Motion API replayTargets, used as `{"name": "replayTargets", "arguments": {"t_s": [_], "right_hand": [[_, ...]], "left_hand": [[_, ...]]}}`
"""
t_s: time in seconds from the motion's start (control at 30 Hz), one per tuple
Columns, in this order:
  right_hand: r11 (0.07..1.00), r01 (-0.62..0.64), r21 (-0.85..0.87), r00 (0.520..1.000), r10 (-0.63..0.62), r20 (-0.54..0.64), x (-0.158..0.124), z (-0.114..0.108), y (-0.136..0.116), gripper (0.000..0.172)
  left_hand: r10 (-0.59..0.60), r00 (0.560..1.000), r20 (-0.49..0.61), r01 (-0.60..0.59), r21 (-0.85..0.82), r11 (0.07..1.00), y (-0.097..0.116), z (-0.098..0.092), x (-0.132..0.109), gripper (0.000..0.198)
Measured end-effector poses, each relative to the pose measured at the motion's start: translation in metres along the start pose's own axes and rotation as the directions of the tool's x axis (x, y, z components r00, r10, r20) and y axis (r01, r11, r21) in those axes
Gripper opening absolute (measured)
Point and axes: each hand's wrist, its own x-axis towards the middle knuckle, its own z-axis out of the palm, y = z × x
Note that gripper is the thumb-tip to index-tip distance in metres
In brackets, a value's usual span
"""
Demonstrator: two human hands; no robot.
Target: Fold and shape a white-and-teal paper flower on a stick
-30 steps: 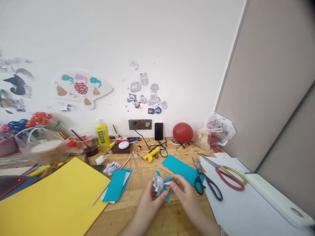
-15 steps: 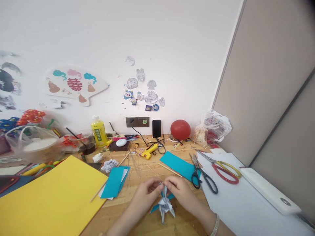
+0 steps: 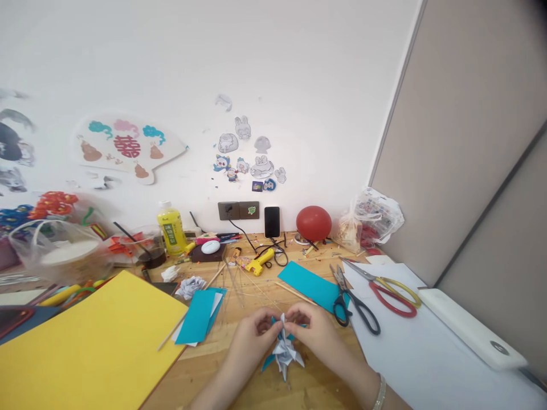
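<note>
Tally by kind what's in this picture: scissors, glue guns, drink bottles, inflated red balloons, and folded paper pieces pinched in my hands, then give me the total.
Scissors: 2, black-handled pair and red-and-yellow-handled pair
Glue guns: 1, yellow gun
Drink bottles: 1, yellow bottle
Inflated red balloons: 1, round balloon
Folded paper pieces in hand: 1, white-and-blue piece
Total: 6

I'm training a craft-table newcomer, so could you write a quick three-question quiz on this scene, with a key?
1. True or false: the left hand and the right hand both grip the white-and-blue paper flower.
2. What colour is the glue gun? A) red; B) yellow; C) black.
3. Fill in the blank: from the camera's view, the red balloon lies to the ____ of the smartphone.

Key: 1. True; 2. B; 3. right.
</note>
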Motion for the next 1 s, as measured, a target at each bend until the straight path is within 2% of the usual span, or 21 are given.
{"name": "replayTargets", "arguments": {"t_s": [0.17,0.27,0.37,0.57,0.8,0.9,1.0], "right_hand": [[0.999,0.009,-0.035,0.999,-0.010,-0.041,-0.001,0.004,-0.002,0.002],[1.000,-0.003,-0.017,0.997,0.001,-0.077,-0.003,0.004,-0.007,0.004],[1.000,0.015,0.003,0.997,-0.015,-0.079,-0.006,0.002,-0.013,0.004],[0.972,0.220,-0.079,0.965,-0.229,-0.126,-0.012,0.002,-0.018,0.004],[0.923,0.334,-0.188,0.920,-0.363,-0.145,-0.013,0.005,-0.008,0.007],[0.924,0.327,-0.199,0.921,-0.359,-0.152,-0.013,0.005,-0.007,0.008],[0.947,0.271,-0.174,0.942,-0.298,-0.154,-0.013,0.003,-0.009,0.007]], "left_hand": [[0.049,0.997,-0.059,-0.040,0.150,0.988,0.009,-0.001,-0.007,0.012],[0.057,0.996,-0.071,-0.047,0.130,0.990,0.013,-0.002,-0.011,0.011],[0.111,0.991,-0.076,-0.104,0.091,0.990,0.015,-0.003,-0.013,0.010],[0.319,0.936,-0.148,-0.275,0.257,0.926,0.010,-0.004,-0.015,0.007],[0.425,0.901,-0.082,-0.373,0.353,0.858,0.007,-0.003,-0.020,0.011],[0.444,0.895,-0.038,-0.396,0.391,0.831,0.010,-0.003,-0.021,0.011],[0.434,0.901,-0.016,-0.392,0.399,0.829,0.013,-0.004,-0.020,0.011]]}}
